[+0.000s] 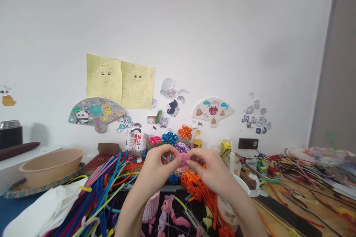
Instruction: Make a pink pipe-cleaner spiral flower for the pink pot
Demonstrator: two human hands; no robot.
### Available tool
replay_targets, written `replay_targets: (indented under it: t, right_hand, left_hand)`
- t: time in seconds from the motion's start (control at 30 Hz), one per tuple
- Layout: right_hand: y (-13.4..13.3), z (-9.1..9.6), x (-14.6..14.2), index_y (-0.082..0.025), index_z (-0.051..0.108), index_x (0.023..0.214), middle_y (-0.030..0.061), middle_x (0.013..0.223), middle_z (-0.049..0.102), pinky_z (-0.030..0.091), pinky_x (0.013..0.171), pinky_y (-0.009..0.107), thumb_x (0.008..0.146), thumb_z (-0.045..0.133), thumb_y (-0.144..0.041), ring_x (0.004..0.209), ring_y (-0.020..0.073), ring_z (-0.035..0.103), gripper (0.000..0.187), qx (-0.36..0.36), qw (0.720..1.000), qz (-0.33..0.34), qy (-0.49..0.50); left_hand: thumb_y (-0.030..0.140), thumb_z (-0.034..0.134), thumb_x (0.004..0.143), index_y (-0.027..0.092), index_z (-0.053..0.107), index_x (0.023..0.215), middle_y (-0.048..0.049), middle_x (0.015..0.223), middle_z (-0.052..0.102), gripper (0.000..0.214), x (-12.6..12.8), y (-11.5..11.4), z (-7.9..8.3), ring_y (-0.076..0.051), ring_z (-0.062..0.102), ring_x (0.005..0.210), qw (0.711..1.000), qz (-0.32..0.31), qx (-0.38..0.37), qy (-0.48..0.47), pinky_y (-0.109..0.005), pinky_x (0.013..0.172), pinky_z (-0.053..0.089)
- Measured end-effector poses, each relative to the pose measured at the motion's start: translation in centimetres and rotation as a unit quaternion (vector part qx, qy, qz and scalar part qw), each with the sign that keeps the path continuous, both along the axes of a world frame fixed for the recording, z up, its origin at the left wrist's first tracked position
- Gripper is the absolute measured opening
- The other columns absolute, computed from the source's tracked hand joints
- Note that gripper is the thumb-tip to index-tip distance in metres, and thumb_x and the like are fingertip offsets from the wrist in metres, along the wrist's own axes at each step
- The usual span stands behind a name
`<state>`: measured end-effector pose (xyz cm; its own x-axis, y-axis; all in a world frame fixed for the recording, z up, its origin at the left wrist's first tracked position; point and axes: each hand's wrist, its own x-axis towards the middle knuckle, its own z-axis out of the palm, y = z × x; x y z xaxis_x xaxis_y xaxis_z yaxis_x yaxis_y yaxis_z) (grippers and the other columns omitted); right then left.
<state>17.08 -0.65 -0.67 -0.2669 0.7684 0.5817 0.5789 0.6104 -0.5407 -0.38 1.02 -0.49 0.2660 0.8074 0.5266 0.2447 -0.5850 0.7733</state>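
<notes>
Above cluttered surface (325, 207), pink pipe-cleaner coil (182, 159) is pinched at both edges by fingertips of left hand (155, 168) and right hand (213, 170), held clear of loose pipe cleaners (102, 189), likely for view.

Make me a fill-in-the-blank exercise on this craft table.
1. The left hand and the right hand together pinch a small ___ pipe-cleaner piece.
2. The two drawings on the wall are on ___ paper.
3. The beige bowl sits on the person's ___ side.

Missing words: pink; yellow; left.
</notes>
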Motion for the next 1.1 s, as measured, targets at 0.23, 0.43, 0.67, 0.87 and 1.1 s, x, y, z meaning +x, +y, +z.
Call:
replay_targets:
  t: [0.23, 0.43, 0.67, 0.87, 1.1]
  right_hand:
    - [0.3, -0.2, 0.2, -0.016, 0.067, 0.076, 0.0022, 0.062, 0.065, 0.047, 0.055, 0.027, 0.085, 0.060, -0.023, 0.057, 0.0179, 0.061, 0.013, -0.022, 0.997, 0.023, 0.068]
    - [1.2, -0.9, -0.2, -0.016, 0.068, 0.079, -0.0002, 0.054, 0.064, 0.049, 0.050, 0.025, 0.079, 0.069, -0.033, 0.049, 0.0160, 0.061, 0.017, -0.069, 0.971, 0.073, 0.217]
    - [1.2, -0.9, -0.7, -0.015, 0.069, 0.076, 0.0003, 0.050, 0.066, 0.050, 0.046, 0.023, 0.072, 0.077, -0.043, 0.045, 0.0141, 0.061, 0.030, -0.088, 0.950, 0.108, 0.281]
    - [1.2, -1.0, -0.7, -0.014, 0.069, 0.076, 0.0000, 0.049, 0.066, 0.051, 0.045, 0.023, 0.072, 0.077, -0.045, 0.044, 0.0137, 0.061, 0.032, -0.086, 0.947, 0.115, 0.286]
    - [1.6, -1.2, -0.7, -0.016, 0.070, 0.076, -0.0008, 0.049, 0.066, 0.052, 0.045, 0.025, 0.070, 0.079, -0.044, 0.045, 0.0151, 0.061, 0.030, -0.091, 0.940, 0.121, 0.307]
  left_hand:
    - [0.041, 0.069, 0.071, 0.015, 0.068, 0.069, 0.0003, 0.056, 0.057, 0.027, -0.4, 0.0, 0.0, -0.012, 0.046, 0.053, 0.999, -0.004, -0.035, -0.026, -0.024, 0.051, 0.035]
    - [0.042, 0.074, 0.066, 0.014, 0.068, 0.070, -0.0011, 0.056, 0.062, 0.028, -0.4, 0.1, -0.2, -0.012, 0.050, 0.050, 0.994, -0.010, -0.076, -0.080, -0.022, 0.047, 0.040]
    - [0.039, 0.078, 0.062, 0.014, 0.068, 0.068, -0.0015, 0.056, 0.065, 0.028, -0.3, 0.5, -0.5, -0.011, 0.054, 0.049, 0.986, -0.030, -0.109, -0.123, -0.021, 0.047, 0.042]
    - [0.036, 0.081, 0.059, 0.014, 0.069, 0.067, -0.0008, 0.053, 0.064, 0.027, -0.3, 0.7, -0.7, -0.011, 0.054, 0.048, 0.984, -0.035, -0.113, -0.134, -0.021, 0.046, 0.042]
    - [0.032, 0.083, 0.059, 0.013, 0.070, 0.067, 0.0002, 0.050, 0.062, 0.024, -0.2, 0.8, -0.7, -0.010, 0.052, 0.047, 0.981, -0.041, -0.117, -0.147, -0.020, 0.046, 0.040]
